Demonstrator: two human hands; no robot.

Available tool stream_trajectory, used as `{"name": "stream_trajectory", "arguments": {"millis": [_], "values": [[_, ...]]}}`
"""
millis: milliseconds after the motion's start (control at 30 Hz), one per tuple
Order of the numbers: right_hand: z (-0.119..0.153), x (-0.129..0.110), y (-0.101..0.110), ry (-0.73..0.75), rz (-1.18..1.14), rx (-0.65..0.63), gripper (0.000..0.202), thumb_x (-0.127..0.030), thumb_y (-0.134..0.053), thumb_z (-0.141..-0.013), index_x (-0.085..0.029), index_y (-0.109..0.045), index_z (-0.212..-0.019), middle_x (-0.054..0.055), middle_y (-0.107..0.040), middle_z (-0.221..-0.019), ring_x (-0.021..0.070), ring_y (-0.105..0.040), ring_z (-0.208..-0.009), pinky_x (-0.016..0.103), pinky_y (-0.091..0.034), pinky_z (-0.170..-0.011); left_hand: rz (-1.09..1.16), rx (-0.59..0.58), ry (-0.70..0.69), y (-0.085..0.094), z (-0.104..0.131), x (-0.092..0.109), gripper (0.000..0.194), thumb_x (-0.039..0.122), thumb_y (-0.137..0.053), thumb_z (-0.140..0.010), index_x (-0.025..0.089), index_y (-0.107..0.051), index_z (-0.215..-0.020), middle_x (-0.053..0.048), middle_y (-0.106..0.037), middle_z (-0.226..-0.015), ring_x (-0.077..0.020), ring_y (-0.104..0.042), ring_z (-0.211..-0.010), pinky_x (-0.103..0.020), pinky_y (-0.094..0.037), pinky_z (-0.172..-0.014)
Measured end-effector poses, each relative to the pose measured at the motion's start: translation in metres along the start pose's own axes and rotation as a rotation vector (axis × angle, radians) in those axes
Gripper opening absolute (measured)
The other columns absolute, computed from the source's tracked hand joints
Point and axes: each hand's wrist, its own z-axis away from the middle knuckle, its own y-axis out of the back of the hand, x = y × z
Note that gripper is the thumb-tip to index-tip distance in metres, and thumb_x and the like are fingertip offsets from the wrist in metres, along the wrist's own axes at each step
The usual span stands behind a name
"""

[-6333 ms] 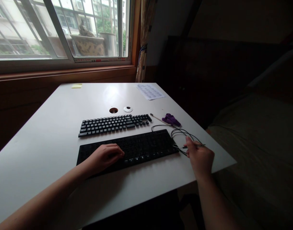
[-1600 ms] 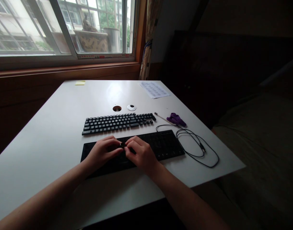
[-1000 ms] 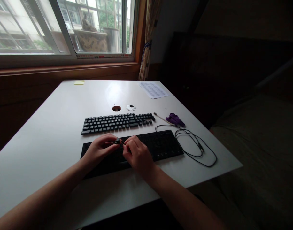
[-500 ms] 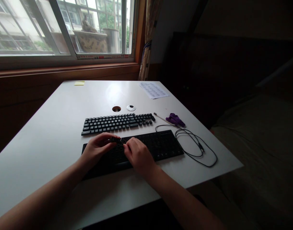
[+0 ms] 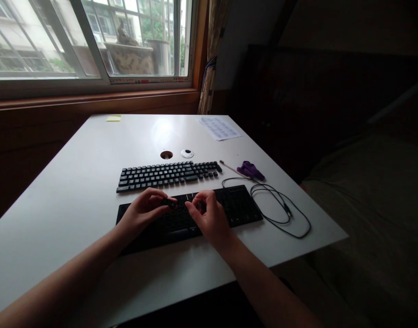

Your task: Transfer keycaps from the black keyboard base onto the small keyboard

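Note:
Over the black keyboard (image 5: 239, 207), whose keycaps are off at least in large part, both my hands are raised close together. My left hand (image 5: 142, 210) pinches a small black keycap (image 5: 169, 203) between thumb and fingers. The fingers of my right hand (image 5: 210, 216) are curled together, and thin bright wire ends (image 5: 189, 197) stick out beside them; the rest of this metal wire is hidden by the fingers. Just behind the keyboard, black keycaps (image 5: 161, 175) stand in rows in a keyboard layout. My hands and forearms cover the keyboard's left and middle part.
The keyboard's cable (image 5: 299, 237) lies looped on the right of the white table (image 5: 51, 218). Near it are a purple cloth (image 5: 250, 170) and a thin brush-like stick (image 5: 231, 168). Printed paper (image 5: 220, 129), a yellow note pad (image 5: 113, 118), a cable hole (image 5: 166, 155) and its cover (image 5: 187, 154) are farther back.
My right hand has moved right, away from the keycap in my left hand, with the thin wire now apart from it. The left hand has shifted slightly right.

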Motion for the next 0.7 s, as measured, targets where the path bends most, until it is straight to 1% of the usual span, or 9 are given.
{"name": "stream_trajectory", "arguments": {"millis": [67, 133, 233, 267, 367, 433, 533, 700], "values": [[0.000, 0.000, 0.000, 0.018, -0.028, 0.029, 0.023, -0.034, -0.062, -0.089, -0.023, -0.047, -0.103, -0.003, -0.060, -0.077, 0.0114, -0.055, -0.061, 0.025, -0.048, -0.062, 0.001, 0.008, 0.023, 0.000, 0.000, 0.000, 0.027, 0.024, -0.069, -0.086, 0.019, -0.052, -0.107, -0.009, -0.072, -0.110, -0.0214, -0.069, -0.101, -0.037, -0.054, -0.092], [-0.001, -0.001, 0.002, 0.050, -0.027, 0.033, 0.019, -0.032, -0.062, -0.090, -0.023, -0.051, -0.103, -0.004, -0.058, -0.073, 0.0114, -0.053, -0.061, 0.025, -0.048, -0.063, 0.000, 0.003, 0.043, 0.000, 0.000, 0.002, 0.026, 0.026, -0.068, -0.087, 0.019, -0.052, -0.107, -0.009, -0.072, -0.110, -0.0217, -0.069, -0.100, -0.037, -0.054, -0.091], [-0.003, -0.005, 0.006, 0.129, 0.002, -0.021, 0.009, -0.028, -0.061, -0.091, -0.023, -0.060, -0.098, -0.002, -0.058, -0.073, 0.0124, -0.055, -0.066, 0.026, -0.049, -0.066, 0.003, -0.019, 0.067, 0.000, 0.000, 0.003, 0.023, 0.029, -0.066, -0.089, 0.018, -0.054, -0.105, -0.010, -0.072, -0.109, -0.0228, -0.069, -0.099, -0.037, -0.055, -0.089], [-0.004, -0.007, 0.007, 0.158, 0.005, -0.049, 0.009, -0.027, -0.061, -0.091, -0.023, -0.062, -0.098, -0.001, -0.059, -0.075, 0.0130, -0.057, -0.069, 0.027, -0.049, -0.068, -0.001, -0.031, 0.071, 0.000, 0.001, 0.003, 0.022, 0.029, -0.065, -0.089, 0.017, -0.054, -0.105, -0.010, -0.072, -0.107, -0.0229, -0.070, -0.098, -0.037, -0.056, -0.088], [-0.005, -0.010, 0.008, 0.219, -0.022, -0.121, 0.016, -0.026, -0.061, -0.092, -0.024, -0.065, -0.107, 0.001, -0.062, -0.081, 0.0141, -0.060, -0.076, 0.028, -0.051, -0.073, -0.035, -0.055, 0.065, 0.000, 0.001, 0.002, 0.022, 0.030, -0.063, -0.091, 0.017, -0.055, -0.106, -0.009, -0.073, -0.100, -0.0216, -0.071, -0.093, -0.034, -0.057, -0.084], [-0.005, -0.011, 0.008, 0.236, -0.037, -0.146, 0.019, -0.026, -0.061, -0.092, -0.024, -0.066, -0.110, 0.002, -0.063, -0.086, 0.0146, -0.061, -0.080, 0.028, -0.052, -0.075, -0.056, -0.070, 0.060, 0.000, 0.002, 0.002, 0.021, 0.030, -0.063, -0.091, 0.016, -0.056, -0.106, -0.009, -0.073, -0.098, -0.0211, -0.071, -0.091, -0.033, -0.058, -0.082], [-0.004, -0.011, 0.006, 0.248, -0.031, -0.163, 0.021, -0.026, -0.060, -0.092, -0.024, -0.067, -0.112, 0.003, -0.065, -0.090, 0.0158, -0.062, -0.085, 0.029, -0.053, -0.078, -0.063, -0.078, 0.058, -0.002, 0.002, 0.003, 0.021, 0.031, -0.062, -0.092, 0.016, -0.056, -0.106, -0.008, -0.073, -0.097, -0.0207, -0.071, -0.090, -0.033, -0.058, -0.081], [-0.003, -0.010, 0.004, 0.258, 0.025, -0.154, 0.020, -0.026, -0.060, -0.092, -0.023, -0.068, -0.110, 0.004, -0.065, -0.088, 0.0168, -0.062, -0.083, 0.030, -0.052, -0.077, -0.064, -0.070, 0.069, -0.002, 0.002, 0.004, 0.019, 0.031, -0.060, -0.093, 0.016, -0.056, -0.104, -0.008, -0.072, -0.099, -0.0192, -0.070, -0.091, -0.031, -0.057, -0.081]]}}
